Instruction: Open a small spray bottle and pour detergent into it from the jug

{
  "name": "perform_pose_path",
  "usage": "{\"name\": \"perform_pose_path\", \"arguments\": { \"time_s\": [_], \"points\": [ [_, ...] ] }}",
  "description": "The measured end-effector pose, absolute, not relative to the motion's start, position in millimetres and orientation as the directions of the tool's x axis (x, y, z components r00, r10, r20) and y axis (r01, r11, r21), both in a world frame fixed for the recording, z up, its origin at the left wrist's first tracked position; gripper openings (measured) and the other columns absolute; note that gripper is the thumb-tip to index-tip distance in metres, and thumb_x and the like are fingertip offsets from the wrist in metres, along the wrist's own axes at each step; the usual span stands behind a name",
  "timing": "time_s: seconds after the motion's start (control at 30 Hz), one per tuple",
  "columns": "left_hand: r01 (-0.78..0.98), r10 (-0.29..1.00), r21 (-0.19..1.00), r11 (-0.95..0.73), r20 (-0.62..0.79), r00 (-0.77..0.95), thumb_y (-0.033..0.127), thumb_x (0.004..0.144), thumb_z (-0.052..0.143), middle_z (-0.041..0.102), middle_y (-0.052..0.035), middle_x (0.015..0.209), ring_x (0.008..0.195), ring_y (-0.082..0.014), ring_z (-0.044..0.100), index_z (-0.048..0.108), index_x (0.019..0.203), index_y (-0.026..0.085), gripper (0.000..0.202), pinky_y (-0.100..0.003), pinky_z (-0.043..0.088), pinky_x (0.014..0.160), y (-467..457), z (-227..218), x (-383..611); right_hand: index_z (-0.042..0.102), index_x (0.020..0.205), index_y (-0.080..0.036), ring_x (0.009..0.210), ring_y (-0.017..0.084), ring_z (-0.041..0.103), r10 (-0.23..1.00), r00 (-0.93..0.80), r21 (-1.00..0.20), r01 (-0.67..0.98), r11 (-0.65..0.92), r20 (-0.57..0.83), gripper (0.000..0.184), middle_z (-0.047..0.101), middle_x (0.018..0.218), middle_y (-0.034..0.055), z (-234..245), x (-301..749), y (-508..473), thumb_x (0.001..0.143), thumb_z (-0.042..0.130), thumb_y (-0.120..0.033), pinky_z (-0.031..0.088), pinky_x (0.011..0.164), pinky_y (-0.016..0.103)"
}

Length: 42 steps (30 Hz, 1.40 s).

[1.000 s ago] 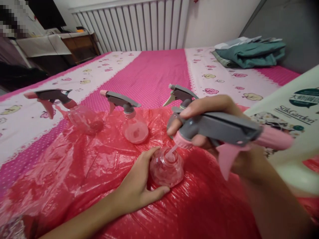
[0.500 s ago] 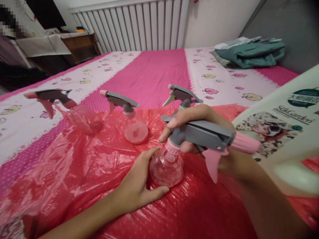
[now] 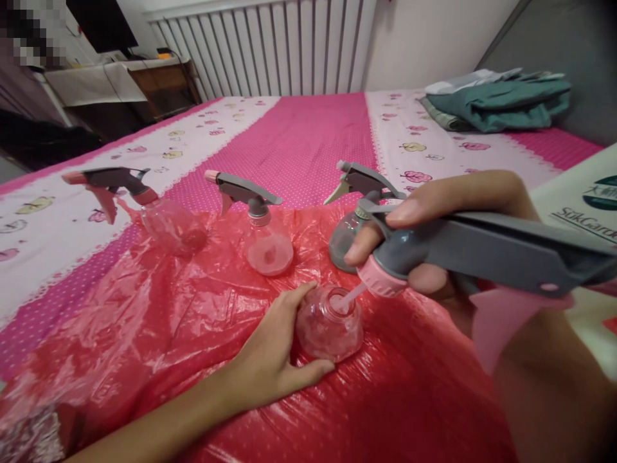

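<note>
My left hand [image 3: 272, 357] cups a small clear pink bottle [image 3: 330, 325] that stands on a red plastic sheet [image 3: 159, 321], thumb and fingers around its left side. My right hand [image 3: 448, 257] grips a grey spray head with a pink collar and pink trigger [image 3: 482, 257], held just above and right of the bottle. Its thin tube [image 3: 354, 294] slants down into the bottle's open neck.
Three other spray bottles stand or lie on the sheet: one tipped at the left [image 3: 159, 215], one in the middle [image 3: 263, 238], a greyish one [image 3: 351, 218] behind my right hand. A large white bottle [image 3: 578, 199] is at the right. Folded green cloth [image 3: 496, 103] lies far right on the bed.
The spray head, which sat down on the bottle's neck half a second ago, has lifted up and to the right; only its tube reaches the neck now. My left hand stayed on the bottle.
</note>
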State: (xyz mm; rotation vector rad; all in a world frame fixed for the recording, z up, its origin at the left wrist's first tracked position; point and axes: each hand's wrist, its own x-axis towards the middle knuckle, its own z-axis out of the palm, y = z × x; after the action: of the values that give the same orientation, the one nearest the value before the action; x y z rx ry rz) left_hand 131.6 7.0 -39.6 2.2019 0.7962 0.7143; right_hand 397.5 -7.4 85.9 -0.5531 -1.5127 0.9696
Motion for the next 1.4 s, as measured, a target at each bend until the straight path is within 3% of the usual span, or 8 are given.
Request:
{"name": "perform_pose_path", "arguments": {
  "time_s": [0.1, 0.27, 0.47, 0.63, 0.93, 1.1, 1.27, 1.4],
  "points": [
    [0.326, 0.708, 0.753, -0.571, 0.251, 0.660, 0.052, 0.094, 0.084, 0.053, -0.0169, 0.164, 0.144, -0.0463, 0.060, 0.027, 0.171, 0.035, 0.097, -0.068, 0.052, 0.117, 6.9, -39.0, 132.4, 0.067, 0.128, -0.028, 0.113, 0.014, 0.076, 0.799, -0.207, -0.825, -0.173, 0.538, 0.564, 0.029, 0.074, 0.117, -0.0003, 83.7, 396.5, -4.8, 0.099, 0.069, -0.029, 0.060, 0.122, 0.040],
    [0.336, 0.712, 0.757, -0.561, 0.234, 0.662, 0.051, 0.093, 0.085, 0.052, -0.0168, 0.166, 0.146, -0.0467, 0.058, 0.029, 0.171, 0.034, 0.098, -0.068, 0.051, 0.119, 7.8, -39.2, 134.1, 0.064, 0.131, -0.028, 0.116, 0.013, 0.075, 0.721, -0.267, -0.769, -0.194, 0.609, 0.639, 0.031, 0.073, 0.120, 0.0015, 68.2, 399.4, 9.3, 0.103, 0.068, -0.016, 0.065, 0.103, 0.028],
    [0.338, 0.714, 0.750, -0.569, 0.247, 0.655, 0.052, 0.093, 0.084, 0.052, -0.0164, 0.165, 0.145, -0.0467, 0.059, 0.027, 0.171, 0.035, 0.098, -0.069, 0.052, 0.118, 8.2, -41.2, 134.6, 0.060, 0.133, -0.027, 0.116, 0.009, 0.074, 0.737, -0.217, -0.768, -0.180, 0.615, 0.641, 0.034, 0.074, 0.121, 0.0013, 55.9, 402.6, 20.0, 0.103, 0.065, -0.013, 0.064, 0.101, 0.023],
    [0.340, 0.711, 0.750, -0.567, 0.238, 0.662, 0.052, 0.094, 0.084, 0.053, -0.0167, 0.163, 0.144, -0.0463, 0.059, 0.027, 0.171, 0.035, 0.097, -0.068, 0.052, 0.117, 8.6, -39.2, 133.2, 0.061, 0.133, -0.030, 0.114, 0.011, 0.074, 0.746, -0.288, -0.798, -0.157, 0.582, 0.601, 0.035, 0.073, 0.119, 0.0013, 58.1, 402.7, 14.8, 0.102, 0.064, -0.013, 0.064, 0.099, 0.024],
    [0.316, 0.702, 0.748, -0.584, 0.269, 0.659, 0.051, 0.093, 0.085, 0.054, -0.0165, 0.162, 0.142, -0.0460, 0.061, 0.027, 0.171, 0.036, 0.098, -0.068, 0.054, 0.116, 10.6, -40.0, 133.3, 0.063, 0.130, -0.026, 0.112, 0.014, 0.074, 0.726, -0.209, -0.752, -0.092, 0.653, 0.655, 0.032, 0.071, 0.119, 0.0019, 69.0, 404.1, 11.4, 0.101, 0.069, -0.012, 0.065, 0.106, 0.032],
    [0.349, 0.707, 0.747, -0.566, 0.222, 0.671, 0.050, 0.095, 0.084, 0.052, -0.0173, 0.163, 0.145, -0.0463, 0.059, 0.026, 0.170, 0.034, 0.096, -0.069, 0.052, 0.118, 8.7, -34.3, 135.6, 0.063, 0.126, -0.026, 0.109, 0.013, 0.075, 0.745, -0.172, -0.765, -0.146, 0.628, 0.645, 0.022, 0.070, 0.125, 0.0020, 78.1, 397.5, 3.3, 0.104, 0.067, -0.026, 0.068, 0.096, 0.030],
    [0.353, 0.712, 0.751, -0.558, 0.214, 0.669, 0.051, 0.096, 0.083, 0.051, -0.0180, 0.164, 0.146, -0.0466, 0.058, 0.026, 0.170, 0.033, 0.095, -0.070, 0.051, 0.119, 7.0, -31.8, 137.7, 0.064, 0.131, -0.030, 0.121, 0.010, 0.073, 0.759, -0.260, -0.802, -0.169, 0.573, 0.597, 0.035, 0.072, 0.123, -0.0010, 68.3, 399.2, 5.6, 0.102, 0.065, -0.008, 0.064, 0.107, 0.026],
    [0.334, 0.709, 0.763, -0.553, 0.221, 0.670, 0.051, 0.095, 0.083, 0.049, -0.0182, 0.167, 0.148, -0.0474, 0.057, 0.026, 0.171, 0.033, 0.096, -0.070, 0.051, 0.120, 8.4, -34.6, 138.4, 0.066, 0.132, -0.028, 0.116, 0.009, 0.074, 0.732, -0.320, -0.798, -0.195, 0.570, 0.601, 0.039, 0.071, 0.121, 0.0001, 64.6, 402.9, 9.3, 0.100, 0.065, -0.005, 0.066, 0.099, 0.018]
  ]
}}
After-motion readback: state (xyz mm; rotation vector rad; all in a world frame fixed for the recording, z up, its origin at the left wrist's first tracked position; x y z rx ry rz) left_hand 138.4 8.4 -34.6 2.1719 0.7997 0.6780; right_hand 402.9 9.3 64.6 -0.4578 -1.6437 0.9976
